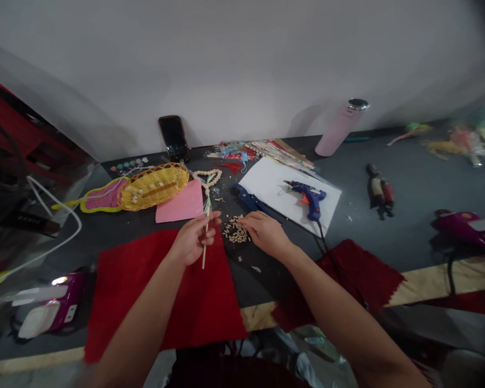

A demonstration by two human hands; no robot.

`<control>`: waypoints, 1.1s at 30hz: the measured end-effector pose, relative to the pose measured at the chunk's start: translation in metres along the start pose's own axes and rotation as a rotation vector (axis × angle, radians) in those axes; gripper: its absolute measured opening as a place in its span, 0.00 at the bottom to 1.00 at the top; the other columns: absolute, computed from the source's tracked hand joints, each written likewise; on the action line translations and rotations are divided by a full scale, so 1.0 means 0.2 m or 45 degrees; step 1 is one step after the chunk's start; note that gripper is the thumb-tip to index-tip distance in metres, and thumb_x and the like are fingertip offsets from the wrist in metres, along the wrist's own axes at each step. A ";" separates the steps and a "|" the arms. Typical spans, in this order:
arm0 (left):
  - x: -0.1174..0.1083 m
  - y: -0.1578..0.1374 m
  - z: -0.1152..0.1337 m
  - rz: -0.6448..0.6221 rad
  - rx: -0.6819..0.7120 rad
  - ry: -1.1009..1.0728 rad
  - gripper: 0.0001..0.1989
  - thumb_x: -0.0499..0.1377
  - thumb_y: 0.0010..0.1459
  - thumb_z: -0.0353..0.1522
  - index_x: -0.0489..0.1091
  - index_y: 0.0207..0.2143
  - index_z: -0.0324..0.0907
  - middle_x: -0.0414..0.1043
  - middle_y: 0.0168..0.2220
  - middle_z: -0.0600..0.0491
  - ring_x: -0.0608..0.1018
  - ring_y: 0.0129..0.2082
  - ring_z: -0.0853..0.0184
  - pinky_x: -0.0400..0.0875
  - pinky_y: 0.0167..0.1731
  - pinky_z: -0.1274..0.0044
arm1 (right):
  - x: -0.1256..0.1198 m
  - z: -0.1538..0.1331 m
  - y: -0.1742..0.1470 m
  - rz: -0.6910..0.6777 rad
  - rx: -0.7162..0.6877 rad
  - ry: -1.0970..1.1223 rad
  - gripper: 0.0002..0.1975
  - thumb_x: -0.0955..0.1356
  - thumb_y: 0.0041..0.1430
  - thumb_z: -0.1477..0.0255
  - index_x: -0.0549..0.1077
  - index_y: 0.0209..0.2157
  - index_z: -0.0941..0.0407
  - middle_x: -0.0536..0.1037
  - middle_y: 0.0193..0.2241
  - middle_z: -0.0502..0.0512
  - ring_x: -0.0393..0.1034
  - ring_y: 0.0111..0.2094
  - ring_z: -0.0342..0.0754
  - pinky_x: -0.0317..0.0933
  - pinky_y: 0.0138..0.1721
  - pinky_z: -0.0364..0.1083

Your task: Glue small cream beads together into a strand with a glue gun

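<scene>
My left hand is closed around a thin pale stick, which points down over a red cloth. Just above that hand, pale strands lead up to a loop of light beads. The fingertips of my right hand are pressed together at the edge of a pile of small wooden pieces; whether a piece is between them is too small to tell. Right behind this hand lie blue-handled pliers. A blue glue gun rests on white paper.
A yellow woven basket overlaps pink paper on the left. A phone leans on the wall, and a pink bottle stands back right. The glue gun's black cord runs to the front edge. Purple devices sit at both sides.
</scene>
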State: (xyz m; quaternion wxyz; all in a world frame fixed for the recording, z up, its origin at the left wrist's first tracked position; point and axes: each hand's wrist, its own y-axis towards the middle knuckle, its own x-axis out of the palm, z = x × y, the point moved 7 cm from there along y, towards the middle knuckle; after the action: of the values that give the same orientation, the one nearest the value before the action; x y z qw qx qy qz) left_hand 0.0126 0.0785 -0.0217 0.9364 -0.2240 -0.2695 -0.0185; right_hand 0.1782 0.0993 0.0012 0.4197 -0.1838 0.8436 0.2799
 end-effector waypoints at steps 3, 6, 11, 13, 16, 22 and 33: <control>-0.02 0.02 -0.03 -0.026 -0.038 0.049 0.15 0.61 0.50 0.30 0.70 0.42 0.34 0.68 0.27 0.52 0.60 0.17 0.81 0.48 0.12 0.88 | 0.00 0.03 0.00 0.023 0.050 0.037 0.15 0.58 0.61 0.77 0.72 0.43 0.54 0.74 0.39 0.56 0.68 0.41 0.47 0.62 0.43 0.46; -0.02 0.03 -0.04 -0.071 -0.067 0.107 0.19 0.61 0.51 0.30 0.66 0.46 0.37 0.67 0.24 0.54 0.59 0.15 0.81 0.48 0.11 0.89 | -0.05 0.06 0.00 0.097 0.109 0.020 0.16 0.57 0.60 0.79 0.71 0.44 0.56 0.74 0.39 0.56 0.67 0.41 0.47 0.62 0.44 0.46; -0.01 0.03 -0.04 -0.137 -0.035 0.162 0.20 0.59 0.52 0.31 0.60 0.48 0.44 0.70 0.25 0.54 0.58 0.12 0.81 0.50 0.11 0.89 | -0.08 0.01 0.01 0.061 0.020 -0.150 0.17 0.59 0.55 0.84 0.75 0.37 0.54 0.74 0.36 0.56 0.64 0.40 0.50 0.61 0.44 0.48; -0.01 0.03 -0.04 -0.139 -0.031 0.175 0.18 0.59 0.52 0.32 0.60 0.46 0.44 0.71 0.25 0.54 0.58 0.12 0.81 0.50 0.10 0.89 | -0.06 -0.02 0.01 0.004 -0.029 -0.225 0.18 0.59 0.53 0.84 0.76 0.35 0.54 0.74 0.36 0.56 0.62 0.40 0.51 0.60 0.43 0.48; -0.01 0.03 -0.04 -0.129 -0.039 0.185 0.18 0.60 0.52 0.32 0.59 0.45 0.44 0.71 0.25 0.54 0.58 0.11 0.80 0.50 0.10 0.89 | -0.02 -0.02 0.00 -0.029 -0.025 -0.303 0.18 0.60 0.53 0.84 0.76 0.38 0.53 0.73 0.36 0.57 0.61 0.40 0.51 0.59 0.43 0.48; 0.00 0.04 -0.04 -0.148 -0.043 0.153 0.17 0.59 0.52 0.31 0.59 0.45 0.43 0.72 0.24 0.54 0.58 0.11 0.80 0.50 0.10 0.89 | -0.01 0.05 0.01 0.016 0.038 -0.252 0.19 0.60 0.52 0.85 0.74 0.42 0.57 0.73 0.39 0.58 0.62 0.40 0.50 0.58 0.45 0.48; 0.05 -0.09 -0.02 -0.132 -0.097 0.045 0.15 0.58 0.53 0.28 0.61 0.44 0.41 0.74 0.26 0.50 0.57 0.10 0.82 0.50 0.10 0.90 | -0.02 0.01 0.01 -0.059 0.025 -0.303 0.20 0.60 0.54 0.83 0.74 0.43 0.51 0.72 0.40 0.55 0.60 0.39 0.50 0.57 0.43 0.48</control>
State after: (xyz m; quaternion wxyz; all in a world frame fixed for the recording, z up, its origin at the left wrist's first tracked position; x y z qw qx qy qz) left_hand 0.0208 0.0609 -0.0120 0.9296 -0.2449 -0.2633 -0.0814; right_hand 0.1796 0.1020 0.0037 0.5252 -0.1647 0.7860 0.2817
